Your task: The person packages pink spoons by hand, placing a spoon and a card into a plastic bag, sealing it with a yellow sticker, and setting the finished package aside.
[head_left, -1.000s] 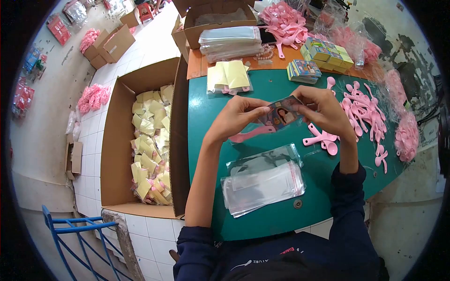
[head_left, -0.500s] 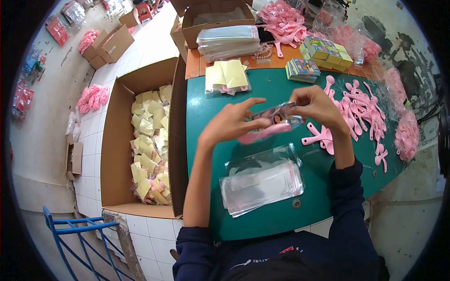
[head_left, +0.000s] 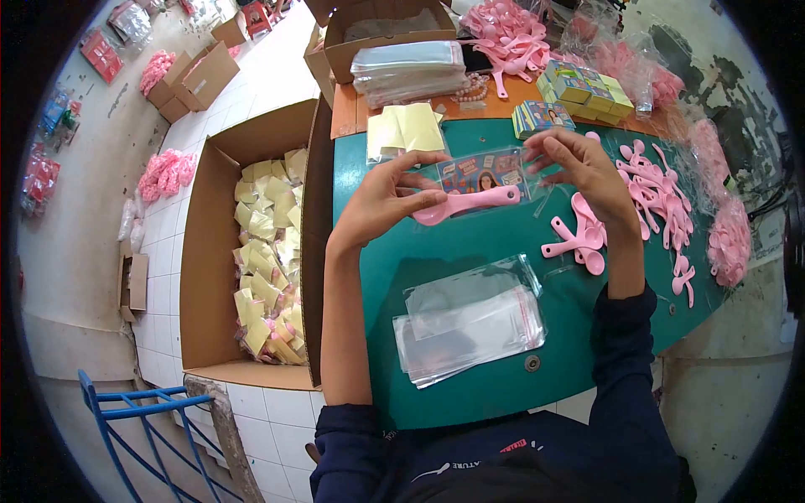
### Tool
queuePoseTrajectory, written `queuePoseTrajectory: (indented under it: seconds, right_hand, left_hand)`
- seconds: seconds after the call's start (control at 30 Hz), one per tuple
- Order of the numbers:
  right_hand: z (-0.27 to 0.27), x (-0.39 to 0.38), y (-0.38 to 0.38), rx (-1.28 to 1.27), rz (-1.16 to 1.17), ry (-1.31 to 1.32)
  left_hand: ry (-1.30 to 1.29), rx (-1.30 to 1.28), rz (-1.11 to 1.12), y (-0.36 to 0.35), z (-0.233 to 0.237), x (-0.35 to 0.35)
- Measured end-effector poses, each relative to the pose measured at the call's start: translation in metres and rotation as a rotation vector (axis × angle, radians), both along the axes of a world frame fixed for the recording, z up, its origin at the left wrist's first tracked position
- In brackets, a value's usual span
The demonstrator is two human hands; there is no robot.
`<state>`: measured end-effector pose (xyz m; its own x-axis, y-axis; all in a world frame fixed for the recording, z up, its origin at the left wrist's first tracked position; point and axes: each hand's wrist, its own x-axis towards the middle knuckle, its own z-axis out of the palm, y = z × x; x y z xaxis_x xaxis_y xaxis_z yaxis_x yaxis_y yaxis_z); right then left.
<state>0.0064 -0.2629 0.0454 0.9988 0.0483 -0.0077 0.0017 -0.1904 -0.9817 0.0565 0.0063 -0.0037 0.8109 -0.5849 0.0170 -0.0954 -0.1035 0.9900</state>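
Note:
My left hand (head_left: 392, 194) grips the left end of a clear plastic bag (head_left: 527, 159), thumb in front. Inside the bag lie a printed card (head_left: 482, 172) and a pink spoon (head_left: 470, 201), the spoon along the lower edge with its bowl to the left. At the bag's right end, the curled fingers of my right hand (head_left: 579, 172) pinch the clear film; the exact contact is hard to make out. Below, on the green table (head_left: 394, 281), lies a stack of flat clear bags (head_left: 470, 331).
Loose pink spoons (head_left: 654, 193) lie at the right, near stacks of cards (head_left: 541, 119). Bags with yellow cards (head_left: 407, 130) lie at the back left. A large cardboard box (head_left: 210, 251) of packed bags stands left of the table. More clear bags (head_left: 408, 71) sit behind.
The bag has turned flatter toward me, so the card's printed face and the spoon now show clearly. My right hand has moved slightly right and up, to the bag's end.

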Motion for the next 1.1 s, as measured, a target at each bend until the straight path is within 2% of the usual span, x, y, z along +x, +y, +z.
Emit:
queuePoseTrajectory:
  seconds: [0.17,0.27,0.37,0.47,0.5,0.6,0.73,0.87,0.93,1.0,1.03,1.1]
  right_hand:
    - [-0.014,0.004,-0.001,-0.304,0.013,-0.276]
    - [-0.015,0.005,-0.003,-0.219,0.042,-0.188]
    - [-0.008,0.005,-0.014,-0.183,0.127,-0.208]
    - [0.001,0.003,-0.026,-0.097,0.095,-0.258]
    - [-0.001,0.005,-0.028,0.029,0.041,-0.271]
    - [-0.001,0.004,-0.031,0.0,0.074,-0.176]
    - [-0.001,0.004,-0.024,-0.079,0.331,-0.01]
    - [-0.007,0.001,-0.009,-0.125,0.375,0.055]
    - [-0.01,0.004,-0.007,-0.157,0.339,0.128]
    - [-0.012,0.005,-0.005,-0.17,0.291,0.164]
    - [-0.013,0.006,-0.006,-0.205,0.261,0.111]
    - [-0.016,0.008,-0.01,-0.274,0.2,0.004]
  left_hand:
    - [0.004,0.082,0.01,0.004,0.0,0.002]
    - [-0.014,0.088,-0.002,0.004,0.001,0.001]
    - [-0.006,0.1,-0.026,0.007,0.002,0.002]
    - [0.007,0.05,-0.047,0.013,-0.002,0.004]
    - [0.016,0.034,-0.055,0.014,-0.001,0.004]
    - [0.038,-0.01,-0.035,0.015,-0.002,0.004]
    - [0.032,-0.007,-0.069,0.015,-0.003,0.004]
    - [-0.03,0.077,-0.109,0.006,0.0,0.001]
    - [-0.039,0.086,-0.14,0.001,0.003,-0.001]
    - [-0.054,-0.076,-0.108,-0.004,0.001,-0.003]
    - [-0.062,-0.156,-0.091,-0.005,0.001,-0.004]
    - [0.012,-0.144,-0.101,-0.001,0.006,-0.005]
